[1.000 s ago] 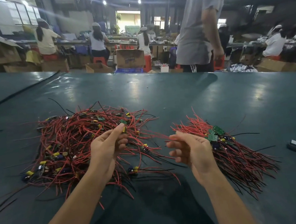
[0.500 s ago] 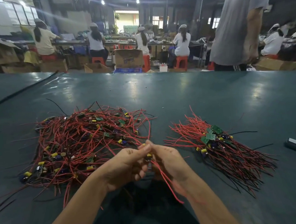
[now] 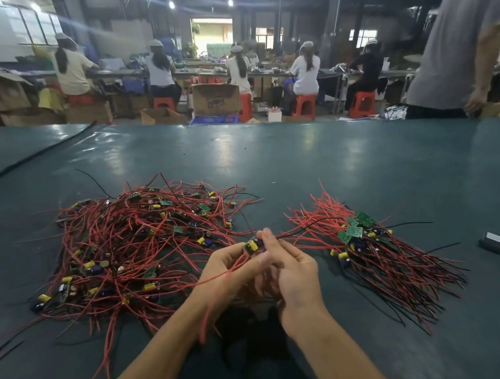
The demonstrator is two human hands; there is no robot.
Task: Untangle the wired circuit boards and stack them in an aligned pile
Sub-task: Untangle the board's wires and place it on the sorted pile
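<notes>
**Two heaps, hands between them**

On the worktop, the tangled heap lies to the left and the aligned pile to the right, apart. Between them, at the near side, the left hand and right hand meet, both gripping a single board. A small block lies right of the pile. A carton stands behind the far edge.

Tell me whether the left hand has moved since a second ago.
Yes. The left hand came off the tangled pile, back and rightward, toward the sorted pile.
</notes>
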